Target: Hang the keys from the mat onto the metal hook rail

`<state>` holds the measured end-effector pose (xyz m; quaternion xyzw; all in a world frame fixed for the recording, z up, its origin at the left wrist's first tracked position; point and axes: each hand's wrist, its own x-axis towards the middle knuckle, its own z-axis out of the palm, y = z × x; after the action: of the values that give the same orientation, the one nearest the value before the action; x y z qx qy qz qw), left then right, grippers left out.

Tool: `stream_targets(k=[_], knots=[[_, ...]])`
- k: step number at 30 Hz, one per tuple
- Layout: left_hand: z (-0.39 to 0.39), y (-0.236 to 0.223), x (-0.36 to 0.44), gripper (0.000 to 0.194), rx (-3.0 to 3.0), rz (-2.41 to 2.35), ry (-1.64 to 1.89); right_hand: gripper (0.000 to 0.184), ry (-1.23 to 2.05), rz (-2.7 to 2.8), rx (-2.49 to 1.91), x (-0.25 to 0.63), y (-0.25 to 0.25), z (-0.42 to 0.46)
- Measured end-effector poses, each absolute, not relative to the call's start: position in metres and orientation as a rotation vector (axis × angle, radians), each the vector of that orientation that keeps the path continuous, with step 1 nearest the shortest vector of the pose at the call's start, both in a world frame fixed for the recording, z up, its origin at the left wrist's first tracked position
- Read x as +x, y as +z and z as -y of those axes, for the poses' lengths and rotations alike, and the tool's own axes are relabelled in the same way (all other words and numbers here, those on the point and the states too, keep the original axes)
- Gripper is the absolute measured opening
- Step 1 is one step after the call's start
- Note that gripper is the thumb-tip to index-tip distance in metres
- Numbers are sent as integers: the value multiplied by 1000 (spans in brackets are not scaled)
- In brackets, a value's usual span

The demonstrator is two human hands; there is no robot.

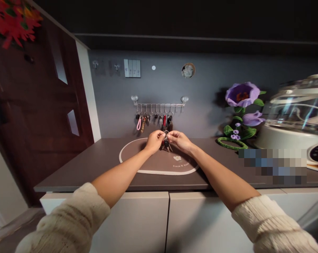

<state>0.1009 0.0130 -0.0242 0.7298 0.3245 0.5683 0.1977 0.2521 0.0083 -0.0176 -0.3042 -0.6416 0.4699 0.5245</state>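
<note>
Between my two hands hangs a bunch of keys (166, 144) on a metal ring, over a brown oval mat (148, 163) with a pale rim. My left hand (155, 140) pinches the ring from the left, finger and thumb closed. From the right, my right hand (179, 140) pinches the same ring, fingers closed. Just behind, a clear hook rail (159, 104) on the wall carries several key sets, among them a pink loop strap (139, 123) and a red item (164, 120). My fingers partly cover the ring.
On the right of the counter (77, 165) stand purple knitted-looking flowers (242, 95) and a white appliance with a clear dome (296, 109). A dark cabinet (175, 21) overhangs the counter. A dark red door (40, 105) is at left; switches (132, 68) are on the wall.
</note>
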Motion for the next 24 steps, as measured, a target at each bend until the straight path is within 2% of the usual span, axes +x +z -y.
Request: stream_targets(k=[13,19,24], knots=[[-14,-28,100,17,2199,-940,1629,29,1155,1283,-684,252,-7,3],[-18,-32,97,17,2292,-1048,1596,28,1036,1236,-701,265,5,-4],[-22,-34,96,19,2319,-1111,1580,19,932,1197,-773,279,26,-19]])
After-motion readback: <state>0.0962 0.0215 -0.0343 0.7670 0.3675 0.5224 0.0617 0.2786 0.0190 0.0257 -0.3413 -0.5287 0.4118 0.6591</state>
